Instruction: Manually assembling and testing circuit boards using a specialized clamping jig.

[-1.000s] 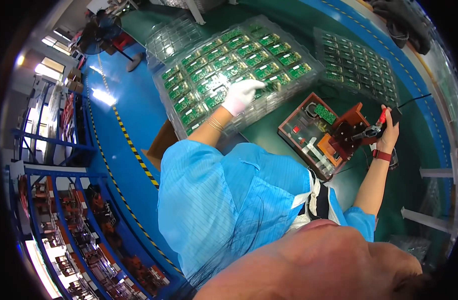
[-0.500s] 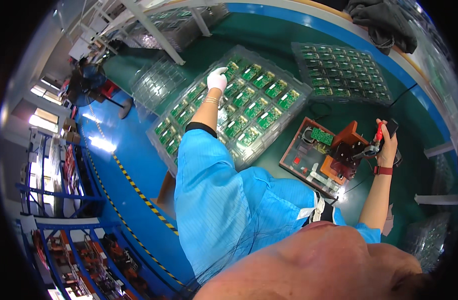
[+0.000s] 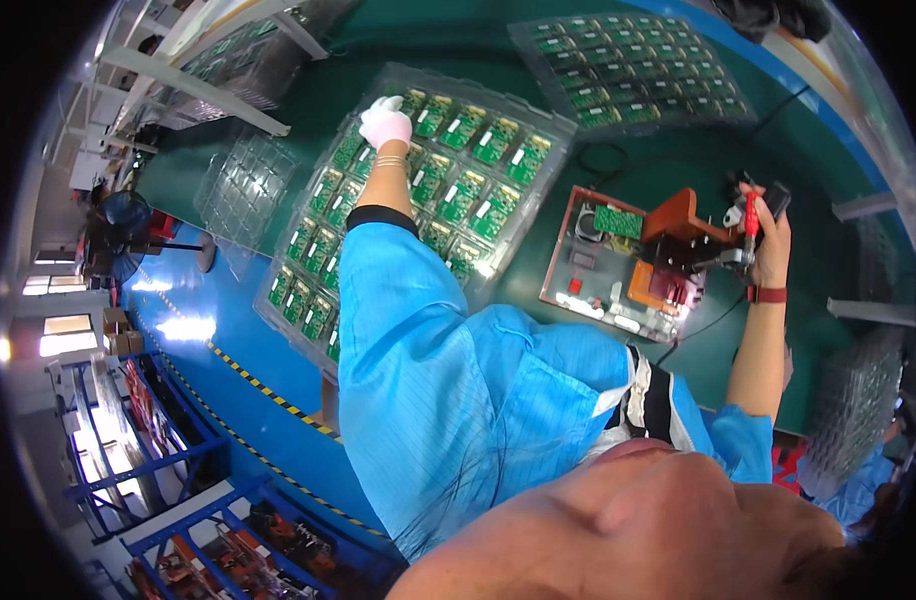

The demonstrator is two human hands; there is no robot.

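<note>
My left hand [image 3: 386,125], in a white glove, is over the far left part of a clear plastic tray [image 3: 550,120] filled with rows of green circuit boards [image 3: 462,195]. Its fingers are bent and bunched close to the boards; whatever they pinch is hidden. At the right, my bare right hand [image 3: 773,245] is closed around the red handle [image 3: 751,214] of a toggle clamp on a test fixture [image 3: 608,285]. A black device [image 3: 775,200] sits against that hand's fingertips. On the fixture's far left part lies one green board [image 3: 618,221], beside a brown upright plate [image 3: 678,212].
Another tray of boards [image 3: 638,75] lies at the back. An empty clear tray [image 3: 246,190] rests at the left, beside a white post [image 3: 198,90]. Stacked clear trays [image 3: 858,400] stand at the right. A black cable [image 3: 603,160] lies behind the fixture.
My left hand has shifted left along the tray's far side, its fingers now more bent. The right hand stays at the red handle, which stands more upright. The whole view has turned somewhat.
</note>
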